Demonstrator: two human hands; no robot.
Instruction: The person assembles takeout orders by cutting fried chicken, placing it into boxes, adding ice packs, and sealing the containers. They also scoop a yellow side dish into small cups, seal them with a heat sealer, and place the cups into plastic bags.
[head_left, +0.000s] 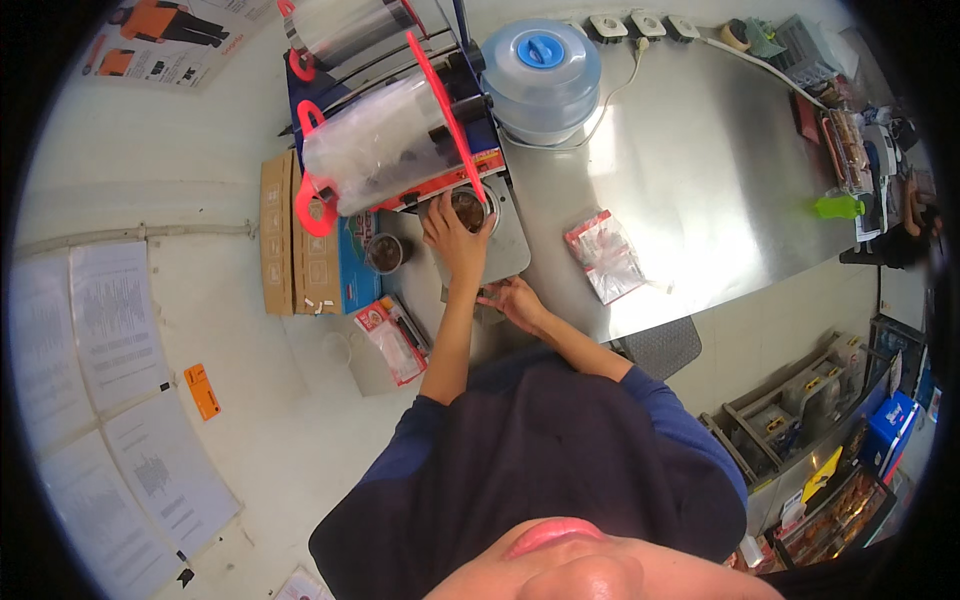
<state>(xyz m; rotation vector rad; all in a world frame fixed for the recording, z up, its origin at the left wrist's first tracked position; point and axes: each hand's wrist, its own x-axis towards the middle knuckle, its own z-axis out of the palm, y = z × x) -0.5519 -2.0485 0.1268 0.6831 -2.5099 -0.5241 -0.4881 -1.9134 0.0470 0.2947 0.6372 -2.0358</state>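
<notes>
A cup sealing machine (450, 166) with a clear film roll (382, 142) between red discs stands against the wall. In the round holder of its metal tray (514, 251) sits a clear plastic cup of dark drink (469, 211). My left hand (459, 238) reaches over the tray, thumb and fingers at either side of the cup's rim. Below the tray's front edge is my right hand (517, 304), its fingers partly bent near the machine's base; whether they hold something is hidden. A second cup of dark drink (385, 253) stands left of the machine.
A blue-capped water jug (540, 82) stands right of the machine on the steel table (697, 165). Wrapped red-and-white packets (606, 257) lie on it. Left are cardboard boxes (300, 259) and more packets (394, 337). A person's arm (911, 206) shows far right.
</notes>
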